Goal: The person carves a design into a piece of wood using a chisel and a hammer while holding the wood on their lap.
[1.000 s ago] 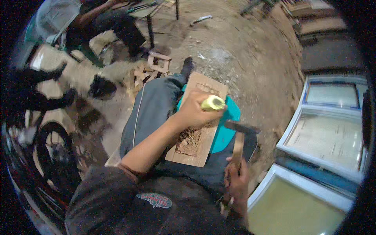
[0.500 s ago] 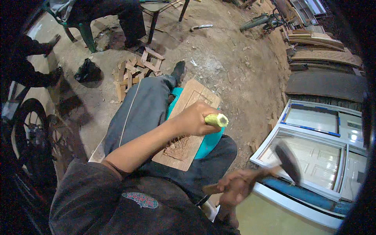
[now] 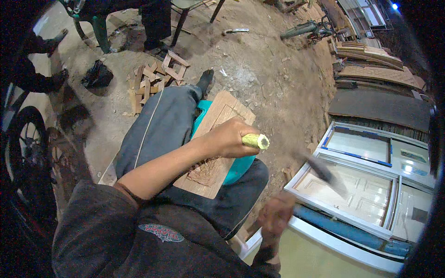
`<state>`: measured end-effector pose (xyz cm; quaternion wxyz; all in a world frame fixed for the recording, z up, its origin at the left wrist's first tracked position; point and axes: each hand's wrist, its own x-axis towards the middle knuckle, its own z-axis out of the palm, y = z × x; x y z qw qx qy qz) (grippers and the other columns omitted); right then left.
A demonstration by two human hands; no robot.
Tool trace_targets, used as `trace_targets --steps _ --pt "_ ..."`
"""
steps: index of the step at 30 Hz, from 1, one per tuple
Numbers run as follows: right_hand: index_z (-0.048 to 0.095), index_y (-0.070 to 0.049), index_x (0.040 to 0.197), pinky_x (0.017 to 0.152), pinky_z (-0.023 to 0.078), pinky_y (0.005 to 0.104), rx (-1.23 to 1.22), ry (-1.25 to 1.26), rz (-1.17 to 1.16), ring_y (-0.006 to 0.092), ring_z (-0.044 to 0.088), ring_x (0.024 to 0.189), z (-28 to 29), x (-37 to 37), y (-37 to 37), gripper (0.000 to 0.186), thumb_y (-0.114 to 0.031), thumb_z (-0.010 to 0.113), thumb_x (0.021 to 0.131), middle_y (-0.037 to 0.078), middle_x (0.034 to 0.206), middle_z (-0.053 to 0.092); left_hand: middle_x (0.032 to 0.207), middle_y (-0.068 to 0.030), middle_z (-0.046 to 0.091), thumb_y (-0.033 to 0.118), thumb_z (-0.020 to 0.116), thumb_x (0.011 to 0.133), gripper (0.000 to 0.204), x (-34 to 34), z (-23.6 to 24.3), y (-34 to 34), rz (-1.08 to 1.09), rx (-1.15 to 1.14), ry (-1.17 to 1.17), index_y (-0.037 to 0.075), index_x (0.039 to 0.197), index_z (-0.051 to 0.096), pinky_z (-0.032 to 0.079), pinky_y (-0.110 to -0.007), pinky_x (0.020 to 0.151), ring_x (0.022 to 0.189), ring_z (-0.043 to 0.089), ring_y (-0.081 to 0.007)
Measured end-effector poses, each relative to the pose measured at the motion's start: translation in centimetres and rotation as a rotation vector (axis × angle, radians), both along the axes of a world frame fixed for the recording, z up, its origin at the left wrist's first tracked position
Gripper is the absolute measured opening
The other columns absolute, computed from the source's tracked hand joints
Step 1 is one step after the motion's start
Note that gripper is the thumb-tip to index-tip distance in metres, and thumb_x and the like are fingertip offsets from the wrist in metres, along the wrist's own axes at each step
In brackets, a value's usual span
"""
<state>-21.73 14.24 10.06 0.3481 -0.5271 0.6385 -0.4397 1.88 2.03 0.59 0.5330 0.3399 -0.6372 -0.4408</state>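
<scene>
Mid-frame, my left hand [image 3: 229, 138] hugs a yellow handle [image 3: 254, 141]; lower right, my blurry right hand [image 3: 276, 213] holds a hammer [image 3: 326, 174].

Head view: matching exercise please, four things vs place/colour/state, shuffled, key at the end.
Things
1. Left hand
2. Hammer
3. Board
4. Wood pieces

Place or state
A. heaped on the ground
B. carved, lying over a turquoise surface
C. closed around a yellow-green handle
D. motion-blurred, in the right hand

Pairs: 1-C, 2-D, 3-B, 4-A
</scene>
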Motion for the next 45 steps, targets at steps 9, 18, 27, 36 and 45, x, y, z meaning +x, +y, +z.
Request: trace_targets --steps 9,18,27,36,45 --pt "0.050 -0.009 0.095 0.045 0.041 0.0250 -0.406 -0.281 0.161 0.0125 0.047 0.051 7.3 1.6 -0.6 0.027 -0.035 0.058 0.091 0.003 0.067 0.051 0.069 -0.0120 0.062 0.023 0.073 0.075 0.020 -0.2 -0.1 0.0 0.007 -0.071 -0.060 0.007 0.079 0.062 0.048 -0.039 0.061 0.065 0.062 -0.0308" --pt "0.052 -0.002 0.097 0.038 0.037 0.0246 -0.020 0.176 0.096 0.0131 0.044 0.043 4.7 1.1 -0.3 0.040 -0.042 0.046 0.095 0.006 0.066 0.054 0.068 -0.0111 0.062 0.025 0.073 0.074 0.021 -0.5 -0.2 -0.1 -0.010 -0.101 -0.094 0.009 0.077 0.060 0.048 -0.041 0.061 0.064 0.063 -0.0317" --pt "0.051 -0.003 0.103 0.042 0.034 0.0225 0.238 0.123 0.087 0.0097 0.043 0.047 3.3 1.8 -0.6 0.030 -0.032 0.054 0.093 0.000 0.066 0.049 0.066 -0.0116 0.062 0.023 0.073 0.073 0.018 -0.7 -0.6 -0.1 -0.035 -0.063 -0.056 0.010 0.076 0.061 0.049 -0.040 0.059 0.063 0.063 -0.0318" --pt "0.042 -0.009 0.099 0.038 0.034 0.0211 -0.512 -0.433 0.260 0.0109 0.041 0.045 5.6 1.1 -0.9 0.034 -0.042 0.032 0.102 0.002 0.061 0.032 0.063 -0.0128 0.059 0.022 0.073 0.070 0.021 -0.8 -0.1 0.0 -0.027 -0.119 -0.045 0.008 0.074 0.058 0.047 -0.042 0.057 0.061 0.062 -0.0331" --pt "0.042 -0.004 0.102 0.034 0.041 0.0344 0.139 -0.205 0.212 0.0195 0.044 0.035 0.1 -0.8 0.6 0.035 -0.037 0.053 0.095 0.008 0.056 0.044 0.063 -0.0114 0.059 0.024 0.073 0.073 0.021 -0.7 -1.0 0.1 0.036 -0.094 -0.042 0.007 0.074 0.060 0.046 -0.037 0.057 0.059 0.062 -0.0259"
